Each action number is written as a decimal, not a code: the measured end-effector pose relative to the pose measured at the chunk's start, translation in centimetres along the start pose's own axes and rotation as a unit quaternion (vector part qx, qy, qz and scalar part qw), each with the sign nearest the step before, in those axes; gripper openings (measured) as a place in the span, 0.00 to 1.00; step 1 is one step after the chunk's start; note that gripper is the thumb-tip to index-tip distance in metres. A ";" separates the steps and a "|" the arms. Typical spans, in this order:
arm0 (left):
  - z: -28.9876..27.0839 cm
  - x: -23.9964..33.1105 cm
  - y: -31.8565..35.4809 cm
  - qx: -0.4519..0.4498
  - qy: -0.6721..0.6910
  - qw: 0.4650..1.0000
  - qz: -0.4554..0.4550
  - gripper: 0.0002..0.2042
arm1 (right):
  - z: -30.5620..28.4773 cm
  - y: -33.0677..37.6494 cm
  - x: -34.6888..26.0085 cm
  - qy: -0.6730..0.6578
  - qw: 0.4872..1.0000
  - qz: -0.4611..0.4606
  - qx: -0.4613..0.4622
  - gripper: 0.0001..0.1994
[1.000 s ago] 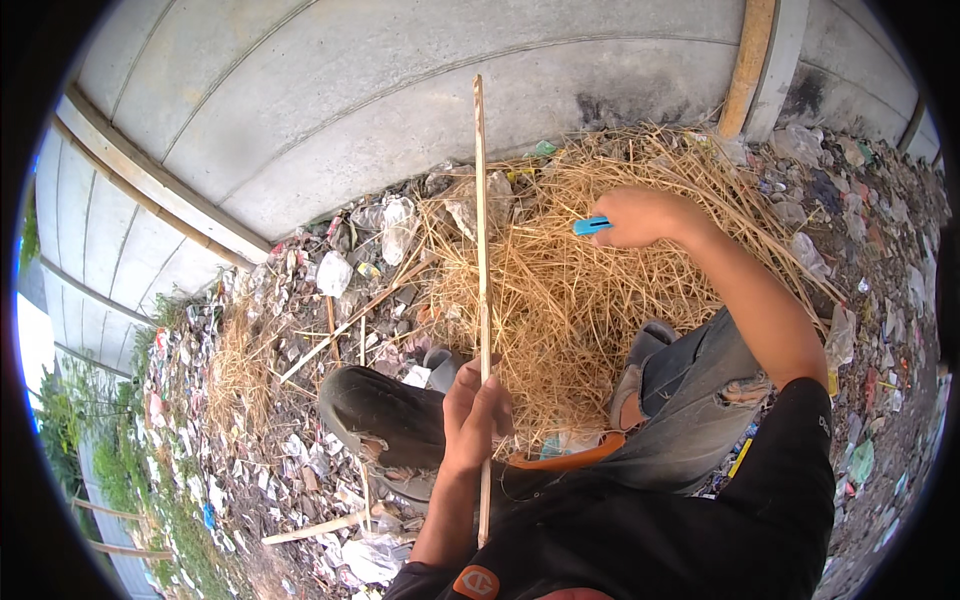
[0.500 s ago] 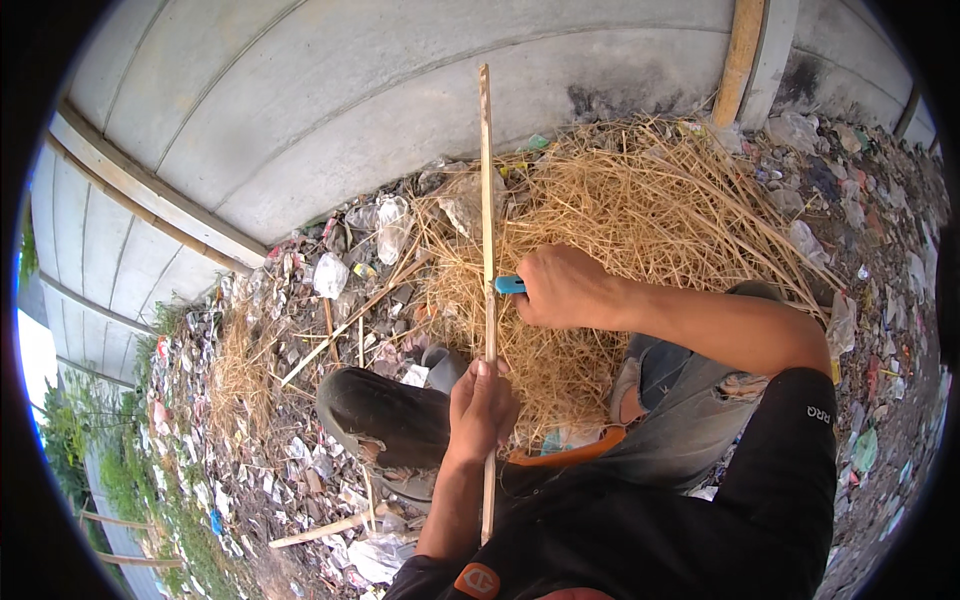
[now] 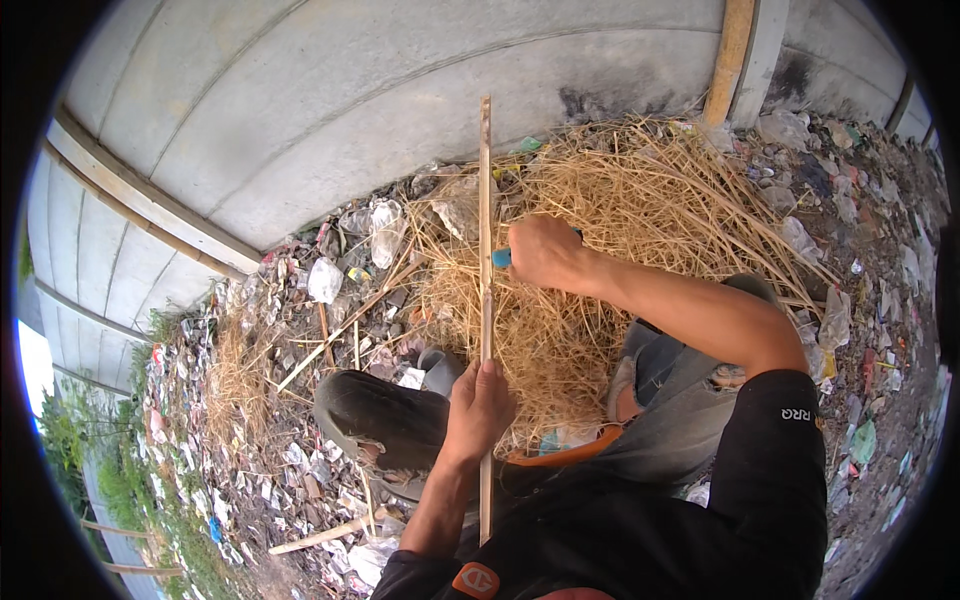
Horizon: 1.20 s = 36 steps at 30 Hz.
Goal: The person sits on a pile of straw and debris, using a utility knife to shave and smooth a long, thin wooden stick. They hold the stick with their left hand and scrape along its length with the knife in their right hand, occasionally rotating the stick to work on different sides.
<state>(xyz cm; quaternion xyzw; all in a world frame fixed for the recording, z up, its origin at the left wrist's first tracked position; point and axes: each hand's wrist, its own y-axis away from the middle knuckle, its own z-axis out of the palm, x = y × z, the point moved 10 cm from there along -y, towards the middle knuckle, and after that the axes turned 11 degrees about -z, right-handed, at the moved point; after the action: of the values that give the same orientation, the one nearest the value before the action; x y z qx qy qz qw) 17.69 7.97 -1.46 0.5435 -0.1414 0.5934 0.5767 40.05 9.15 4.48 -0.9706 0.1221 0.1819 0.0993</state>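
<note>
A long, narrow bamboo strip (image 3: 486,215) stands out in front of me, running from my lap toward the wall. My left hand (image 3: 480,408) is closed around its lower part, thumb along the near face. Farther up, my right hand (image 3: 543,252) is wrapped round a blue utility knife (image 3: 502,258), whose front end meets the strip's right edge. The blade itself is too small to make out. Thin shavings (image 3: 540,340) lie in a heap beneath both hands.
A concrete panel wall (image 3: 400,100) rises ahead, with a bamboo post (image 3: 730,60) against it. Litter and plastic scraps (image 3: 300,450) cover the ground at both sides. Loose bamboo pieces (image 3: 325,530) lie at the left. My bent knee (image 3: 375,410) is beside the left hand.
My right hand and the knife have moved farther up along the strip, away from me. The strip's far end sits a little lower. My left hand keeps its grip.
</note>
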 end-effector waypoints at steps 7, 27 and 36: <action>5.3 -5.3 5.8 -0.128 0.017 0.988 -0.082 0.16 | -15.6 1.1 17.7 0.064 0.955 0.225 0.182 0.13; 0.5 0.3 2.7 0.061 -0.123 0.990 0.041 0.17 | -1.4 3.8 -2.0 -0.052 0.997 0.005 -0.064 0.08; -0.6 0.2 2.8 0.116 -0.232 0.966 0.011 0.19 | 1.6 2.2 -0.7 -0.011 0.998 -0.005 -0.055 0.07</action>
<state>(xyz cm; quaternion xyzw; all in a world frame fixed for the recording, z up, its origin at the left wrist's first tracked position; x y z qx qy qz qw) 15.14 7.72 -0.23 0.7277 -0.2077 0.4699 0.4545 38.28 7.55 2.90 -0.9732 0.1056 0.1984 0.0485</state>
